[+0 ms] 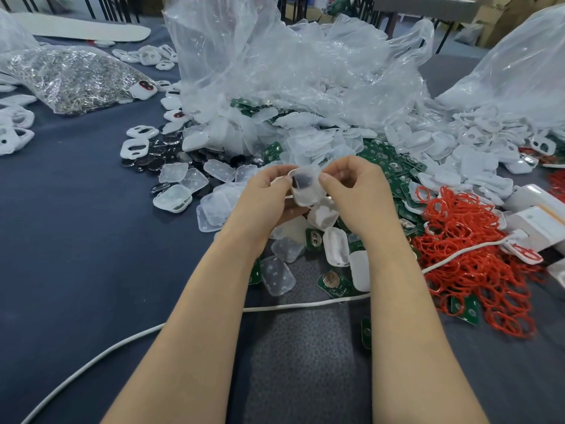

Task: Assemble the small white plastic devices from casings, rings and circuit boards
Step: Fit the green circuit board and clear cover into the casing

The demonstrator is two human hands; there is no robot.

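Blue surface (76,240) holds piles: casings (214,203), green boards (334,284), red rings (458,240); board print too small to read. Left hand (263,200) and right hand (357,194) both pinch one translucent casing (307,191), held just above the piles, centre frame.

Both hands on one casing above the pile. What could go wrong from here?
1. The left hand and right hand only pinch the translucent white plastic casing at its edges; a slip would likely drop it among the look-alike loose clear casings on the table.
2. The white cable runs under both forearms; drawing the arms back may snag it and scatter the green circuit boards and tangled red rubber rings.
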